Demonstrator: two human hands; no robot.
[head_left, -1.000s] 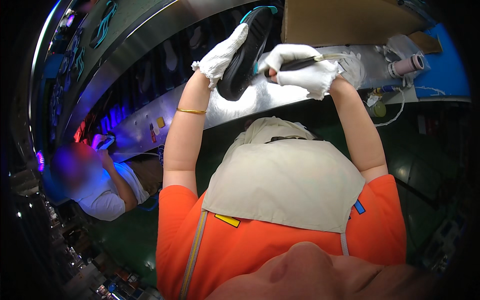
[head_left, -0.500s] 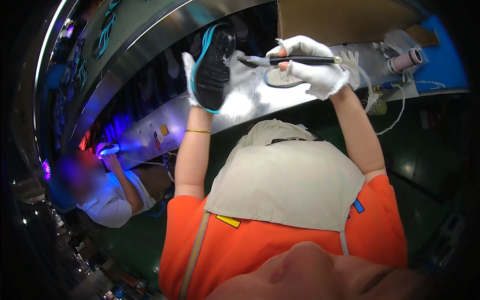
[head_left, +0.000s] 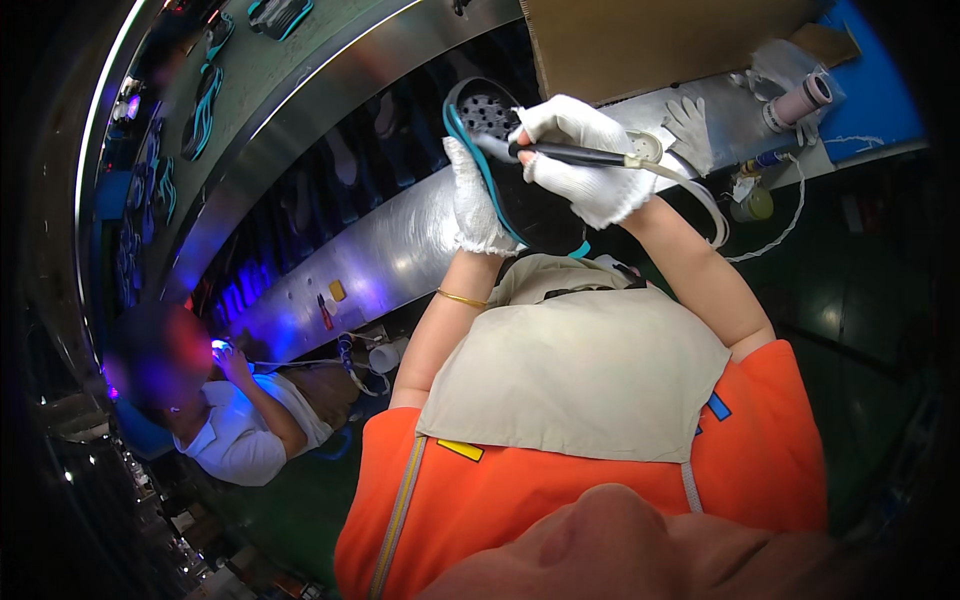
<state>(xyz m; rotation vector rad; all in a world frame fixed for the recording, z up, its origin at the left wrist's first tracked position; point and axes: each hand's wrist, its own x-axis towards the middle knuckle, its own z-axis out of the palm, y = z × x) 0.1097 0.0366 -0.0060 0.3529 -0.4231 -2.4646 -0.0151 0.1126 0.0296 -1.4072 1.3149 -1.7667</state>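
Note:
My left hand (head_left: 475, 205), in a white knit glove, is closed on the edge of a shoe sole (head_left: 540, 208), black with a teal rim and holes in its upper part. The sole is tilted above the front edge of the metal bench. A brush (head_left: 580, 154) with a black handle sits in my gloved right hand (head_left: 590, 165), pinched between bare fingertips. Its head, partly blurred, lies over the sole's perforated part. From the handle's rear end a pale hose (head_left: 705, 195) curves down. Behind my right hand a pale oval piece (head_left: 645, 147) shows in part.
The metal bench (head_left: 400, 220) carries a loose glove (head_left: 690, 130) and a pink cylinder (head_left: 798, 103). Cardboard (head_left: 660, 45) stands behind. Several teal-rimmed soles (head_left: 203, 110) lie on a belt at left. Farther left are a red-handled tool (head_left: 325, 312), a yellow block (head_left: 337, 291) and a co-worker (head_left: 240, 430).
My left hand has brought the sole rightward and down, closer to me. The brush, beside the sole before, is now over its perforated part; my right hand has moved slightly left.

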